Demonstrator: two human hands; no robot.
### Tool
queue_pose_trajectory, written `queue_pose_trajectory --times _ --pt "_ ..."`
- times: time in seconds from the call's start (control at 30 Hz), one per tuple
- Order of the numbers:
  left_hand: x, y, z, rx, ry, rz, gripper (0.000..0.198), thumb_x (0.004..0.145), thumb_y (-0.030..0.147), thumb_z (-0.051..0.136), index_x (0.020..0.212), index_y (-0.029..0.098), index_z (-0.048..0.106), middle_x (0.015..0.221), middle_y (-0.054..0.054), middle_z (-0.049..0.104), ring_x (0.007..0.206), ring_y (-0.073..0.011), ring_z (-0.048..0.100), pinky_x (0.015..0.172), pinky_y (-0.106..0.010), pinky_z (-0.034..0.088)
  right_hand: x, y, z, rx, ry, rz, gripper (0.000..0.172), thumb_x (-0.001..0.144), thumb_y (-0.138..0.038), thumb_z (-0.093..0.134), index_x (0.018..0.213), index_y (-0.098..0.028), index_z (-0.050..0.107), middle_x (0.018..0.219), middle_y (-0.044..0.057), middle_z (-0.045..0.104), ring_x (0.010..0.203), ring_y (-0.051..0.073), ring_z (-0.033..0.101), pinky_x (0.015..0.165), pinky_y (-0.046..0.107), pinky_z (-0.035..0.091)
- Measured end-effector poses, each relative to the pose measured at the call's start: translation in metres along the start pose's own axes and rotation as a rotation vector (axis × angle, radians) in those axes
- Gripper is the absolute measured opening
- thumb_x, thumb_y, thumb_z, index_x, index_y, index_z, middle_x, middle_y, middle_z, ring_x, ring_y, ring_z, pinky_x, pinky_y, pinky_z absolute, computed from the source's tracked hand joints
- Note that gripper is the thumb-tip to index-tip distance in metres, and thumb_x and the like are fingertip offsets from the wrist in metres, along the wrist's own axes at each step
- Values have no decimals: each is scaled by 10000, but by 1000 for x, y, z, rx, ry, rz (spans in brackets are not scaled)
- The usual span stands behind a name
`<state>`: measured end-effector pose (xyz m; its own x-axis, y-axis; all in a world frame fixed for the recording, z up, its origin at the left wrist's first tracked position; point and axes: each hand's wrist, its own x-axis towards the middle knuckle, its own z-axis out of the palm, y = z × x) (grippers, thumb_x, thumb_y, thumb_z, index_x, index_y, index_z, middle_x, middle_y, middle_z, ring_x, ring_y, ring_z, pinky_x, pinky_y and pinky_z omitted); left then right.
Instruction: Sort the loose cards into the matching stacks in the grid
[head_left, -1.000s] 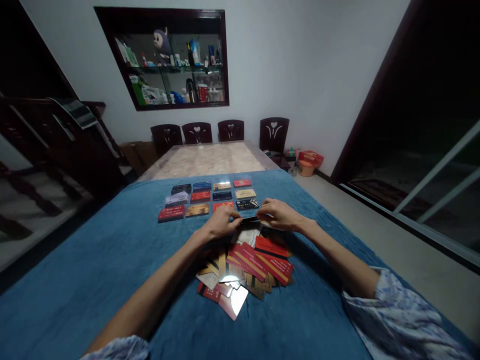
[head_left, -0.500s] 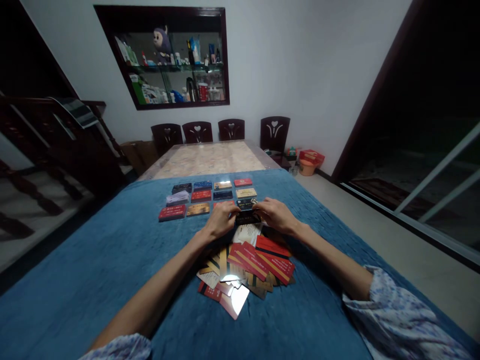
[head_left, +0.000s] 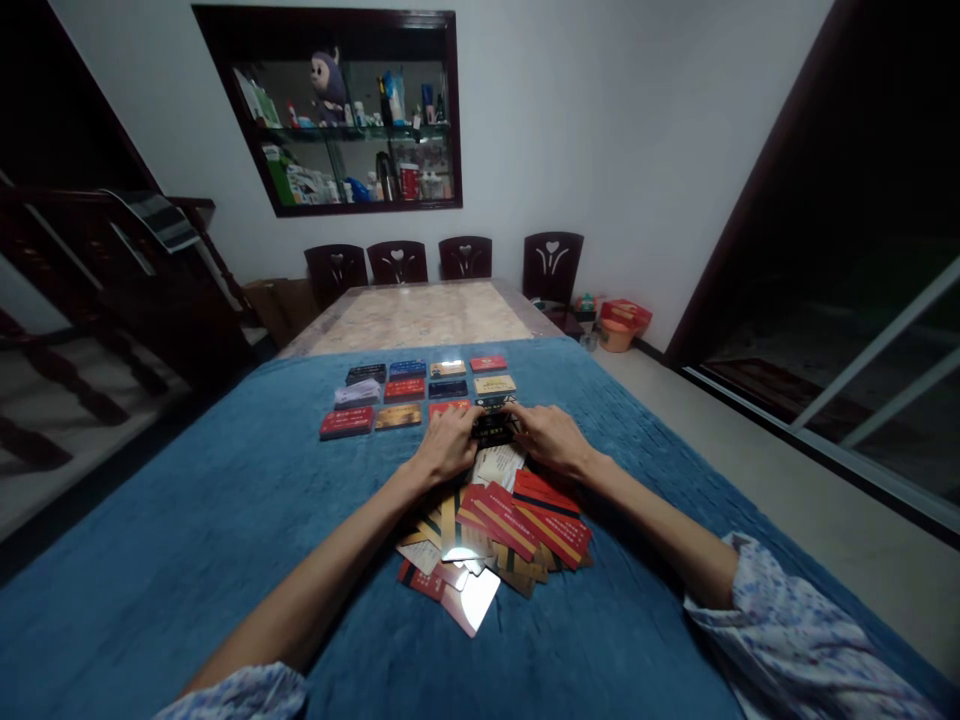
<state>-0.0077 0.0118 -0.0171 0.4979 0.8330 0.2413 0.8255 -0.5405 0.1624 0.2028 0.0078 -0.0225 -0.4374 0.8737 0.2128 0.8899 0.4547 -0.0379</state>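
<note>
Between my two hands is a stack of black cards (head_left: 493, 432), gripped from both sides. My left hand (head_left: 451, 440) pinches its left edge, and the fingers of my right hand (head_left: 549, 435) close on its right edge. Just nearer to me spreads a loose pile of red cards (head_left: 510, 520), gold cards (head_left: 452, 525) and a white card (head_left: 499, 466). Left of the hands stand neat rows of card stacks, among them a gold stack (head_left: 398, 416) and a red stack (head_left: 346, 422). A cream stack (head_left: 495, 385) sits just beyond the black cards.
A blue cloth (head_left: 247, 520) covers the near part of the table; the far part is a bare stone-look tabletop (head_left: 442, 310). Dark chairs (head_left: 397, 262) line the far end. A wall cabinet (head_left: 345, 130) holds bottles and a plush toy. An orange bucket (head_left: 616, 335) stands on the floor.
Both hands have tightened around the black cards, with the fingers lower at the stack's sides. The view has shifted slightly. The loose pile looks unchanged.
</note>
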Motion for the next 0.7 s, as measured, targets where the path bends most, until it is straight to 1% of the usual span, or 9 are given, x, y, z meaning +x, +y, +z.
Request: queue_pose_trajectory --times 0.13,0.27,0.47,0.6,0.7 --pt "-1 3 -2 -2 -38 -43 508 796 150 575 1299 161 509 1249 -147 633 1172 -317 576 984 -472 423 0 0 1 21 -24 -23 537 919 -157 536 1448 -162 445 1226 146 670 1113 249 603 880 328 395" --pt "-1 3 -1 -3 -36 -61 494 793 147 576 1282 169 510 1245 -154 610 1181 -321 557 977 -475 416 1 2 5 17 -4 -54 552 909 -175 551 1450 -138 446 1228 164 638 1120 270 573 870 351 411" --pt "1 -2 4 -34 -20 -12 553 770 174 601 1312 148 496 1241 -171 582 1178 -334 530 984 -501 399 2 8 8 20 15 -76 554 906 -232 581 1438 -146 452 1225 172 610 1112 281 541 865 368 414" --pt "0 -4 5 -32 -5 13 586 761 202 627 1329 143 496 1244 -172 571 1167 -339 527 994 -505 390 2 11 5 20 16 -77 559 898 -239 605 1430 -154 459 1211 167 615 1110 277 534 857 358 403" --pt "0 -3 3 -26 8 22 577 767 201 624 1329 147 501 1250 -168 572 1191 -338 517 1013 -504 376 2 12 2 18 -6 -78 580 885 -233 620 1434 -151 452 1205 162 621 1114 279 528 860 363 396"
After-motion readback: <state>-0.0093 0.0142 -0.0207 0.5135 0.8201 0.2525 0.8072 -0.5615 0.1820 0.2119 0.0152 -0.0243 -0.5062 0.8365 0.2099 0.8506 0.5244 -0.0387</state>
